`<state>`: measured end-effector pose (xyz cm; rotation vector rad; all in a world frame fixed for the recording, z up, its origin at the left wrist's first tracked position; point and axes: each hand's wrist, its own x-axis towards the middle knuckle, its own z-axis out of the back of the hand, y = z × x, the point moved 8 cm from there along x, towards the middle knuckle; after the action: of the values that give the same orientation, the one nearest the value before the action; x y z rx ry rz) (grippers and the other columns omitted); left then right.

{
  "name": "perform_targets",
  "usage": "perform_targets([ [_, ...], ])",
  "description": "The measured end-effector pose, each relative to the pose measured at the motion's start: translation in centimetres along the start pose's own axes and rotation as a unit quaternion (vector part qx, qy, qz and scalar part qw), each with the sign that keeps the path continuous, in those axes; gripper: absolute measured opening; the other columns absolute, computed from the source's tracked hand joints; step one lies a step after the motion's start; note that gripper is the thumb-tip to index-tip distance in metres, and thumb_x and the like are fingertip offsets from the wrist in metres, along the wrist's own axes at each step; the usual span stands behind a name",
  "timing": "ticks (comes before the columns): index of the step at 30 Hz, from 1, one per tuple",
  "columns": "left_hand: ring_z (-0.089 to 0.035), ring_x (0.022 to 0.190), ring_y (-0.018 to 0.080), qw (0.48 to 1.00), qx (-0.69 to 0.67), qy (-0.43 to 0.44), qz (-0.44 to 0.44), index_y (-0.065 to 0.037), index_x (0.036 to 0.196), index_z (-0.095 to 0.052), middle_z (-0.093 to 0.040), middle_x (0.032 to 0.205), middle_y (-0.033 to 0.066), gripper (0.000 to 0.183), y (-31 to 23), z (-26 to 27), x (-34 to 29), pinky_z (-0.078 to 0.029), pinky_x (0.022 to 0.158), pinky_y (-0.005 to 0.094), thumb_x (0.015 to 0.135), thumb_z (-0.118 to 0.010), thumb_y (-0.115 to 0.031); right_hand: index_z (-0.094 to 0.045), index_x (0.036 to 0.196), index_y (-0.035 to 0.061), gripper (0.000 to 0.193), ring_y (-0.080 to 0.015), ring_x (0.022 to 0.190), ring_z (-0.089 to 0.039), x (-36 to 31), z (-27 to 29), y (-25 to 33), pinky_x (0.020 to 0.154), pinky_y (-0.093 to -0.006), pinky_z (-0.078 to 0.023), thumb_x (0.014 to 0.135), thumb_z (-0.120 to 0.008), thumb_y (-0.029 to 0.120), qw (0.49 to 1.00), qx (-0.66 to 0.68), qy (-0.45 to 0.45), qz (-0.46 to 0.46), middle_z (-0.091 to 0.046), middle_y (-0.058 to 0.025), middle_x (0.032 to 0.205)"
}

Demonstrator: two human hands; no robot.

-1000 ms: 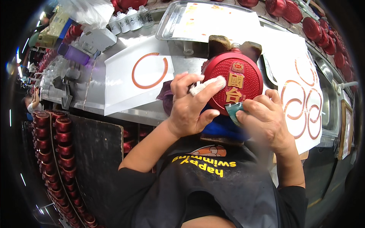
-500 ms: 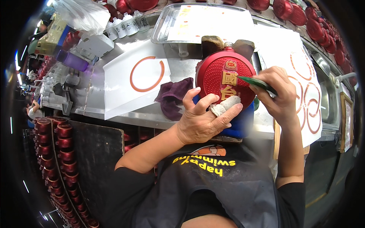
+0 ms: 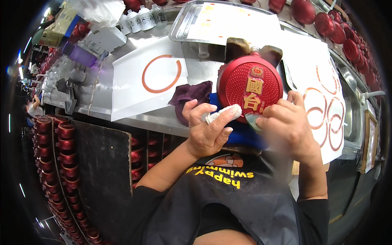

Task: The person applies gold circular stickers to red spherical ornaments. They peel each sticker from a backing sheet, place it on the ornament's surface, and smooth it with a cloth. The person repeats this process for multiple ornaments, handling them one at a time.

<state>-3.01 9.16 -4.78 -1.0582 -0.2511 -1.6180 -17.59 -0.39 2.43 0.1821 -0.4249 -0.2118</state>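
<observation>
The left hand, fingers spread, one wrapped in white cloth, reaches the lower left edge of the round red bottle with raised gold characters; contact unclear; the right hand pinches a translucent green tool near its lower rim; its neck stands between dark blocks.

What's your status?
Left hand: wearing or holding white cloth. Right hand: holding green tool near lower edge of red bottle. Purple cloth alongside, clear of bottle's face.

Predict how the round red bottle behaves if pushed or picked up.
The round red bottle likely resists pushing toward its neck, which two dark blocks flank. Its circular outline suggests it could roll if set on edge. Its shiny rim may be slippery.
</observation>
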Motion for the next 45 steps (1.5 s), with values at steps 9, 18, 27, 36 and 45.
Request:
perform_targets([
  [9,-0.055,0.110,0.0244,0.999,-0.035,-0.020,0.016,-0.008,0.129,-0.070,-0.073,0.123,0.0025,0.039,0.6,0.6,-0.2,-0.028,0.110,0.0483,0.099,-0.063,-0.032,-0.063,0.084,0.0114,0.006,-0.0250,0.070,-0.057,6.6,1.4,-1.9,0.080,-0.0469,-0.043,0.083,-0.069,0.013,0.980,-0.135,-0.137,0.052,-0.054,-0.0030,0.075],
  [18,-0.048,0.131,0.0209,0.975,0.016,0.171,-0.141,-0.022,0.138,-0.067,-0.071,0.128,-0.0030,0.048,-0.5,-3.9,6.0,-0.017,0.119,0.0499,0.103,-0.051,-0.052,-0.068,0.112,-0.0013,0.023,-0.0183,0.076,-0.067,-3.4,3.8,-5.8,0.068,-0.0313,-0.052,0.090,-0.071,0.003,0.934,0.287,-0.082,-0.196,-0.071,-0.0102,0.093],
  [27,-0.060,0.106,0.0143,0.992,-0.032,0.048,-0.108,-0.021,0.120,-0.073,-0.074,0.109,-0.0068,0.033,-1.7,-0.6,2.6,-0.027,0.115,0.0495,0.088,-0.072,-0.030,-0.067,0.126,0.0027,0.040,-0.0278,0.134,-0.059,-1.2,-0.2,-21.1,0.103,-0.0352,-0.054,0.096,-0.047,-0.013,0.976,0.064,-0.057,-0.202,-0.059,-0.0154,0.148],
  [36,-0.054,0.107,0.0365,0.914,0.160,0.069,0.366,-0.008,0.111,-0.071,-0.069,0.104,0.0145,0.027,22.0,8.4,0.4,-0.041,0.096,0.0440,0.095,-0.068,-0.030,-0.065,0.135,0.0048,0.037,-0.0254,0.142,-0.050,1.3,-2.3,-24.6,0.117,-0.0370,-0.039,0.104,-0.046,-0.003,0.981,0.050,-0.005,-0.189,-0.058,-0.0115,0.148],
  [45,-0.037,0.136,0.0402,0.832,0.345,0.178,0.395,-0.014,0.144,-0.053,-0.050,0.143,0.0228,0.077,34.9,8.8,-1.2,-0.026,0.113,0.0569,0.086,-0.070,-0.062,-0.064,0.132,0.0016,0.033,-0.0282,0.141,-0.051,0.9,-2.1,-23.5,0.118,-0.0394,-0.038,0.105,-0.045,0.000,0.982,-0.013,0.027,-0.186,-0.057,-0.0131,0.147],
])
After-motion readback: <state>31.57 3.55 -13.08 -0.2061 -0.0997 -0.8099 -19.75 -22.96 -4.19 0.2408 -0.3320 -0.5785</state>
